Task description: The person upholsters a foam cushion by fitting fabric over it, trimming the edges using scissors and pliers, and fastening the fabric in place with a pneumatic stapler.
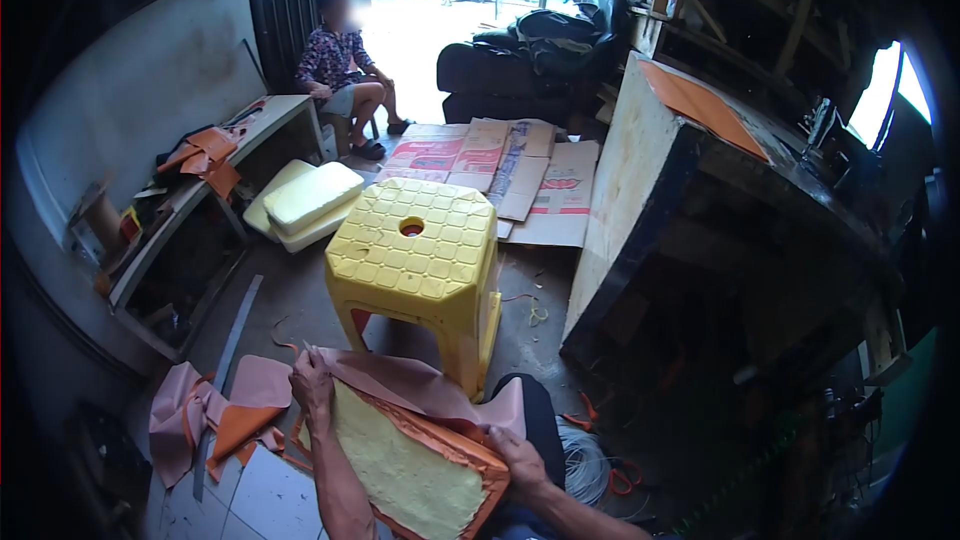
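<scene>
A block of yellow foam (405,460) lies tilted across my lap, partly wrapped in an orange cover (478,430) whose pinkish underside is folded up along the far edge. My left hand (312,385) pinches the cover at its upper left corner. On the right side, my right hand (517,458) grips the cover's edge, thumb on top and the other fingers hidden beneath. Just beyond the foam stands a yellow plastic stool (415,245) with a round hole in its seat.
Orange and pink material scraps (245,420) and a long metal ruler (232,350) lie at the left. Pliers (583,412) and coiled wire (587,460) are at the right. Behind are foam blocks (315,198), flattened cardboard (545,185), a bench (275,125) and a seated person (342,70).
</scene>
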Demonstrator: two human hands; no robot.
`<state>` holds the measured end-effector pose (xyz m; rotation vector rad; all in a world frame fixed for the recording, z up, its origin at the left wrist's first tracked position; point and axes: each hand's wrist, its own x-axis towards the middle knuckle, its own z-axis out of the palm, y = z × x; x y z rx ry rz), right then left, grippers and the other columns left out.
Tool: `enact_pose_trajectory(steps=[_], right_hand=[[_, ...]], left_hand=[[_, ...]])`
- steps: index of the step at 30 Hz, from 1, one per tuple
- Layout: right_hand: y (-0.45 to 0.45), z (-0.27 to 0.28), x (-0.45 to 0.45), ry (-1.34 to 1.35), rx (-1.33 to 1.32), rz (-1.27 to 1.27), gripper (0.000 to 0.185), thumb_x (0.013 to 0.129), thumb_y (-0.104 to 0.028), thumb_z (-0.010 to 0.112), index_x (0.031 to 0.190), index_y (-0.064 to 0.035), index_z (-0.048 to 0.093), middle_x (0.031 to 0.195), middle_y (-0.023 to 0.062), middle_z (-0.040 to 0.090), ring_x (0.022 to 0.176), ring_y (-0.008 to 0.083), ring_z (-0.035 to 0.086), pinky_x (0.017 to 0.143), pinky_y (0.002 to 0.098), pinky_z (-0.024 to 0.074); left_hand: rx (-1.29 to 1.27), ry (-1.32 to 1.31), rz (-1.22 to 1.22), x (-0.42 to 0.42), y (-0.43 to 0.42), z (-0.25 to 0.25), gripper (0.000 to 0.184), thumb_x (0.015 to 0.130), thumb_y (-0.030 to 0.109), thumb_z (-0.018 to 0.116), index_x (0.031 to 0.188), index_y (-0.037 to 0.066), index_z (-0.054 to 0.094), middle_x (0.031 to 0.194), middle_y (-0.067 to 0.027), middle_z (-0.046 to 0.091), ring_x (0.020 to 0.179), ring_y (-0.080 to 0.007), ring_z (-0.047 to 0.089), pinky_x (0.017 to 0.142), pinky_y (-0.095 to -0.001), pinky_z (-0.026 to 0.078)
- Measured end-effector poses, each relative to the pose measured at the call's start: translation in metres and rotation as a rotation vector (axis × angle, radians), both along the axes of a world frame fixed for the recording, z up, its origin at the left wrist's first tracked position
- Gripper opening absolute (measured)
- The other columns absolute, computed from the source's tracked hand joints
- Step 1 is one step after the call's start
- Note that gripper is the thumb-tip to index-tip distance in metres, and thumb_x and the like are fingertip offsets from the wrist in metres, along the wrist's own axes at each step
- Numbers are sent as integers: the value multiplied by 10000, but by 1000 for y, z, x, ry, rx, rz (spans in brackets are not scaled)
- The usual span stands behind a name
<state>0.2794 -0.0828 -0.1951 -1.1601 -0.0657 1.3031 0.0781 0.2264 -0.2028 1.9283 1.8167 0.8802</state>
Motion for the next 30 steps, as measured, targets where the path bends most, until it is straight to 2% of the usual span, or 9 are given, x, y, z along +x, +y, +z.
enact_pose_trajectory(steps=[4,10,12,14,16,19,21,26,30], right_hand=[[41,25,28,-274,-39,185,454,984,-282,693,1281,57,637,1188,134,695,1080,192,663,981,317,504],[88,64,102,-602,107,742,464,925,-231,751,1306,17,661,1287,92,684,1121,166,652,1010,310,483],[77,36,110,-643,144,777,332,937,-189,721,1231,-36,724,1194,84,728,1055,187,684,956,321,517],[66,25,114,-1150,233,720,324,902,-187,731,1199,-57,735,1091,94,744,982,245,696,929,327,521],[49,33,111,-1260,346,621,269,862,-142,743,1129,-120,767,1037,79,744,910,274,692,870,362,532],[24,55,115,-1802,525,364,297,756,-120,784,1047,-177,783,1071,29,746,975,244,675,893,402,508],[6,61,108,-1843,505,326,307,745,-128,789,1048,-178,783,1081,25,744,998,252,667,903,402,504],[-29,82,85,-1870,397,287,324,698,-140,810,1015,-203,794,1081,10,742,1064,262,642,924,400,496],[-41,75,83,-1736,227,562,649,719,-209,802,1347,-174,641,1368,156,598,1150,362,620,1080,487,441]], left_hand=[[110,94,231,-54,-4,-47,384,1007,340,504,941,7,683,891,-274,693,853,-521,642,724,-593,493],[33,-47,333,-85,-112,19,391,1047,317,453,1040,-24,645,966,-291,692,895,-508,641,768,-546,515],[-16,-67,348,-96,-140,3,362,1048,292,472,1018,-34,627,929,-276,688,858,-488,649,751,-529,514],[-67,-96,380,-93,-160,1,336,1048,266,491,997,-44,609,892,-261,684,822,-467,657,735,-513,513],[32,-476,428,-81,-165,14,254,1027,193,558,928,-40,577,798,-203,659,704,-357,646,683,-476,494],[137,-236,324,-92,-172,10,246,1025,168,587,895,-37,550,744,-133,601,649,-205,582,618,-378,516],[81,-549,302,-88,-175,8,268,1039,185,578,886,-30,528,772,-82,573,702,-144,560,614,-308,535],[178,-486,249,-99,-186,16,244,1038,175,577,897,-16,523,831,-62,586,745,-120,554,612,-291,538],[46,-635,247,-99,-185,20,206,1037,158,570,906,10,512,840,-23,546,738,-95,513,632,-258,498]])
